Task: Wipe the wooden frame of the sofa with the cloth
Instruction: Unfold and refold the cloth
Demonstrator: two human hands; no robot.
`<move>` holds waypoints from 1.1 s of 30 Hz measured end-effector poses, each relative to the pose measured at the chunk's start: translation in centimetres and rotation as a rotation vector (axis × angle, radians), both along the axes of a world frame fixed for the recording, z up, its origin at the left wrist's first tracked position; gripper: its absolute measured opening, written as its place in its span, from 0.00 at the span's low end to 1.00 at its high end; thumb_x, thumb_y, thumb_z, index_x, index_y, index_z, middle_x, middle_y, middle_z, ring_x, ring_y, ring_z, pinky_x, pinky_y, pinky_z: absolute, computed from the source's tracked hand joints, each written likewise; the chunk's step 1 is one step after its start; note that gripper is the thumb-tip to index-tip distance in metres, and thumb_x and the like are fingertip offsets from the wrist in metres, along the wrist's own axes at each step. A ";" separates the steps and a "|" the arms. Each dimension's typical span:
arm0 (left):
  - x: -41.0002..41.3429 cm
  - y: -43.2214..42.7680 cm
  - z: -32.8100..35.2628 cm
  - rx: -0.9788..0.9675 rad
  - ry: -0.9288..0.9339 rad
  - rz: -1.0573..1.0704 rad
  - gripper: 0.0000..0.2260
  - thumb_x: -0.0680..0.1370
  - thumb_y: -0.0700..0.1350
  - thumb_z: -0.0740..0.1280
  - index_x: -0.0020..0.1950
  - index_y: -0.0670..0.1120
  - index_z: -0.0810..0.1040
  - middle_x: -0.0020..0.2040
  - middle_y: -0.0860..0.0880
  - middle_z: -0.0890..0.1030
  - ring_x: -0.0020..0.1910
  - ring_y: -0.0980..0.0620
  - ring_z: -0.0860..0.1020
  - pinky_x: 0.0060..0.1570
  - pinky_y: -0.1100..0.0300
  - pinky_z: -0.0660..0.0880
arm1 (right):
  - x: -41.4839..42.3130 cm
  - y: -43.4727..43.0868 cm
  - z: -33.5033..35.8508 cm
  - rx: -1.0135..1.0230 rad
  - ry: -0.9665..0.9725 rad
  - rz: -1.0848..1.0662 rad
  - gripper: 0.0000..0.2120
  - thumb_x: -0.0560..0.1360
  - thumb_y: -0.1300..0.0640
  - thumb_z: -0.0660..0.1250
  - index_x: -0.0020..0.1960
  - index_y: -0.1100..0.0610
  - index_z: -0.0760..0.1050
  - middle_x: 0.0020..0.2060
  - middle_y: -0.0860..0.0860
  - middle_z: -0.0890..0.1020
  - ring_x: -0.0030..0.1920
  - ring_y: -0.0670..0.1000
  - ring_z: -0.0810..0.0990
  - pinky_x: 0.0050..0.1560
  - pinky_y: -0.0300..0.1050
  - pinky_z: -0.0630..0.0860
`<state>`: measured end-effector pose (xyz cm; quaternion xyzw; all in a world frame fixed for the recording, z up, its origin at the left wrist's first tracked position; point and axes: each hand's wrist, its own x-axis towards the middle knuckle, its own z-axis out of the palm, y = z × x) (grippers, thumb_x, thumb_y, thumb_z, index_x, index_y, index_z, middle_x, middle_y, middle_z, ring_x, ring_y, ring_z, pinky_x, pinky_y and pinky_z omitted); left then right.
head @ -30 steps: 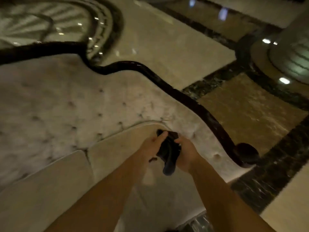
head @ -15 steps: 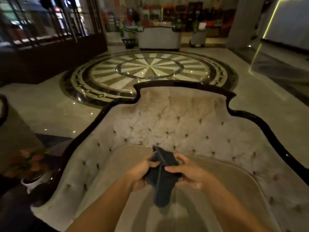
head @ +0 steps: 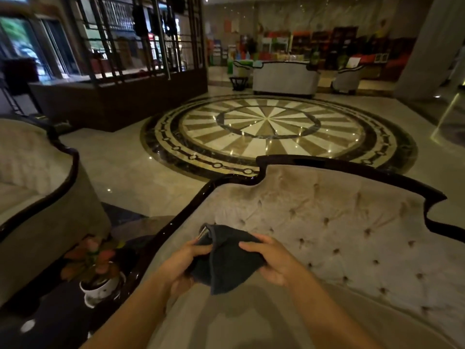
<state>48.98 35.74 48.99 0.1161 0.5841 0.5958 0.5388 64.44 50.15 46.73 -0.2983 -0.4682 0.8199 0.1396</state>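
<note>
A dark cloth (head: 226, 260) hangs between both hands above the sofa's beige seat. My left hand (head: 180, 264) grips its left side, and my right hand (head: 273, 260) pinches its right edge. The sofa has a tufted beige backrest (head: 339, 222) edged by a glossy dark wooden frame (head: 327, 163) that curves along the top and runs down the left arm (head: 176, 220). Both hands are over the seat, apart from the frame.
A second beige sofa (head: 37, 197) with a dark frame stands at the left. A potted plant (head: 98, 273) sits on a dark side table between the sofas. Beyond the backrest lies a polished marble floor with a round medallion (head: 269, 132). More sofas (head: 284, 78) stand far back.
The view has swung from the sofa's right arm to its left side and lifted toward the lobby. Both hands keep hold of the cloth, which is now spread wider between them.
</note>
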 end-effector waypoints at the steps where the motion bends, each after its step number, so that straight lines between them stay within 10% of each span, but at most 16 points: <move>1: -1.0 0.8 0.1 0.001 -0.031 -0.008 0.14 0.73 0.45 0.72 0.57 0.44 0.84 0.51 0.40 0.86 0.48 0.40 0.85 0.39 0.49 0.83 | -1.3 0.7 -0.4 -0.034 0.026 -0.022 0.22 0.66 0.63 0.77 0.59 0.64 0.81 0.56 0.64 0.84 0.56 0.62 0.84 0.50 0.52 0.82; 5: -4.0 3.7 -0.3 0.005 -0.057 0.027 0.15 0.70 0.55 0.74 0.50 0.46 0.87 0.49 0.41 0.87 0.50 0.41 0.85 0.45 0.48 0.82 | -4.9 3.3 -1.1 -0.108 0.102 -0.075 0.20 0.69 0.63 0.76 0.61 0.64 0.80 0.59 0.65 0.82 0.60 0.63 0.82 0.59 0.56 0.79; 13: -11.0 5.4 -0.3 0.207 -0.072 0.093 0.24 0.72 0.27 0.65 0.61 0.52 0.79 0.52 0.44 0.87 0.52 0.41 0.84 0.51 0.41 0.80 | -10.3 5.5 -1.0 -0.067 0.212 -0.021 0.35 0.67 0.75 0.72 0.69 0.49 0.73 0.64 0.57 0.81 0.64 0.58 0.80 0.57 0.55 0.80; 18: -18.1 2.4 1.0 0.235 -0.085 -0.006 0.29 0.69 0.25 0.63 0.68 0.43 0.73 0.64 0.37 0.78 0.62 0.33 0.76 0.55 0.38 0.78 | -15.6 3.4 0.8 -0.023 0.210 -0.056 0.28 0.71 0.73 0.69 0.68 0.54 0.76 0.64 0.57 0.81 0.64 0.58 0.79 0.64 0.60 0.76; 22: -24.2 0.1 1.7 0.234 0.027 -0.066 0.19 0.73 0.29 0.65 0.64 0.39 0.75 0.61 0.35 0.79 0.60 0.37 0.79 0.61 0.39 0.75 | -20.2 0.8 2.5 0.027 0.161 -0.126 0.16 0.77 0.64 0.67 0.62 0.52 0.81 0.62 0.55 0.83 0.63 0.55 0.81 0.60 0.54 0.79; 27: -28.9 -1.4 1.1 0.127 0.239 -0.039 0.09 0.76 0.33 0.62 0.54 0.40 0.78 0.50 0.39 0.81 0.43 0.48 0.85 0.40 0.55 0.82 | -24.6 -2.2 3.4 0.037 0.111 -0.092 0.18 0.73 0.56 0.73 0.62 0.47 0.81 0.58 0.53 0.85 0.60 0.57 0.82 0.56 0.58 0.81; 33: -30.9 -5.0 -1.3 -0.032 -0.083 -0.017 0.19 0.75 0.53 0.62 0.59 0.44 0.82 0.59 0.38 0.83 0.59 0.36 0.80 0.64 0.35 0.71 | -27.7 -5.1 3.2 0.239 -0.185 -0.162 0.23 0.69 0.57 0.79 0.62 0.53 0.78 0.56 0.55 0.84 0.56 0.58 0.83 0.59 0.60 0.80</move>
